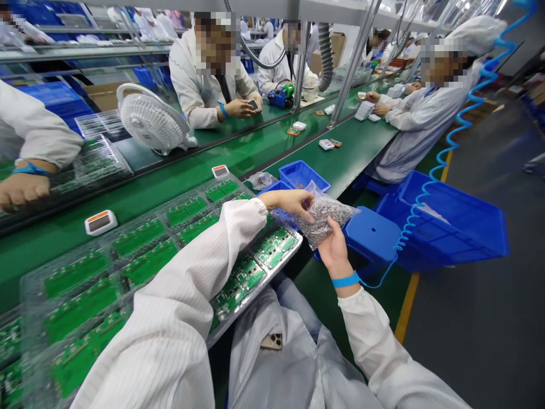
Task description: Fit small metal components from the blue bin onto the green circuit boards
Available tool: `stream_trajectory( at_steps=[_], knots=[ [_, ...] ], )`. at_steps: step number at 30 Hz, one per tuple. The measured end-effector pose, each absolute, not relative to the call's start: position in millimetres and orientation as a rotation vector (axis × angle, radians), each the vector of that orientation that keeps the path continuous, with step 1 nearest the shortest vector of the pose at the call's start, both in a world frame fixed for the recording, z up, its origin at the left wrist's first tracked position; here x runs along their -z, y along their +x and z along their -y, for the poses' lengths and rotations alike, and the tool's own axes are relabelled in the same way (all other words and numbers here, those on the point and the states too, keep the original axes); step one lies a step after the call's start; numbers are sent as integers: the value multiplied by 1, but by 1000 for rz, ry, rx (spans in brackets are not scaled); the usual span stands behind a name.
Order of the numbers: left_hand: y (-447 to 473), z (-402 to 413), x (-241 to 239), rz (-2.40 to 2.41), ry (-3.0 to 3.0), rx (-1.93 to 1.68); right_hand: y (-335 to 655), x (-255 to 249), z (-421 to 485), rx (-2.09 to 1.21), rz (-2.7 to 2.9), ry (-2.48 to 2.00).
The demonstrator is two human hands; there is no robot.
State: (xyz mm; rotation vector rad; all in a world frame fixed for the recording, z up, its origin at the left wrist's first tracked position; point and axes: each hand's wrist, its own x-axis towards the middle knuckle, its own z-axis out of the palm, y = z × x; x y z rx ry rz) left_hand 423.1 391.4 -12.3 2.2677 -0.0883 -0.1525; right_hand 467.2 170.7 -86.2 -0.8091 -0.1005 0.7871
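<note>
A clear plastic bag of small grey metal parts (pixel 323 216) is held in front of me above the edge of the green belt. My left hand (pixel 289 204) grips its upper corner with the fingertips, and my right hand (pixel 334 244) supports it from below and the side. A blue strap circles my right wrist. Just under my left forearm lies a clear plastic tray of green circuit boards (pixel 272 247), with more such trays (pixel 80 289) stretching to the left.
A blue plastic bin (pixel 304 176) sits on the green belt (pixel 353 139) behind the bag. To the right are a blue stool (pixel 370 238) and a large blue crate (pixel 447 221), with a coiled blue cord (pixel 443 159). Co-workers in white sit along the line; a white fan (pixel 151 119) stands across the belt.
</note>
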Motion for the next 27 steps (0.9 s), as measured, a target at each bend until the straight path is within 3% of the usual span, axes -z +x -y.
stream_trajectory(
  at_steps=[16, 27],
  knots=[
    [425, -395, 17, 125, 2278, 182, 464, 89, -173, -782, 104, -832],
    [421, -401, 16, 49, 2284, -31, 464, 85, -171, -765, 109, -821]
  ],
)
